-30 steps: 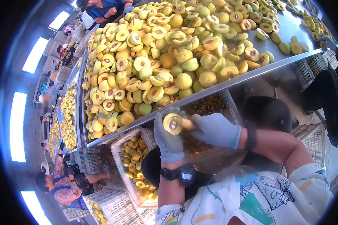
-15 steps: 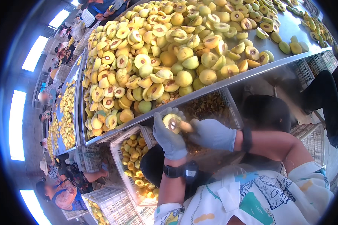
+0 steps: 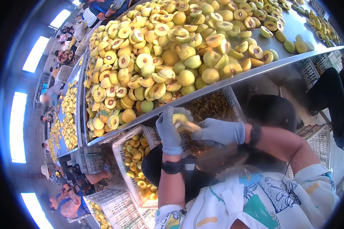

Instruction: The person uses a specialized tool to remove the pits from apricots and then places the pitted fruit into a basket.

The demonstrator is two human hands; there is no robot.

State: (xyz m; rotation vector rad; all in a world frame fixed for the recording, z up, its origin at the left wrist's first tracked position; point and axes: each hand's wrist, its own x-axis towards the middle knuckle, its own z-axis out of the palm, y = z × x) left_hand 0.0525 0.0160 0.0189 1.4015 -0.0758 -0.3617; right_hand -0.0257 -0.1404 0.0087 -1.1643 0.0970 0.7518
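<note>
We hold a yellow fruit (image 3: 180,121) in gloved hands.
Left hand (image 3: 169,129) cups it closed; right hand (image 3: 218,131) pinches its edge; it looks soft, wet, slippery.

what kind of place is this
Probably a fruit-processing workshop: a long metal table heaped with halved yellow fruit, white plastic crates below, other workers along the next table, and gloved hands working one fruit.

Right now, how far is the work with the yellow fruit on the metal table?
Much looks done: cut halves with open pit hollows cover the metal table, and a white crate below holds more pieces. In hand: the left hand grips one fruit while the right hand works at it. Left: many whole uncut fruits lie in the pile.
</note>
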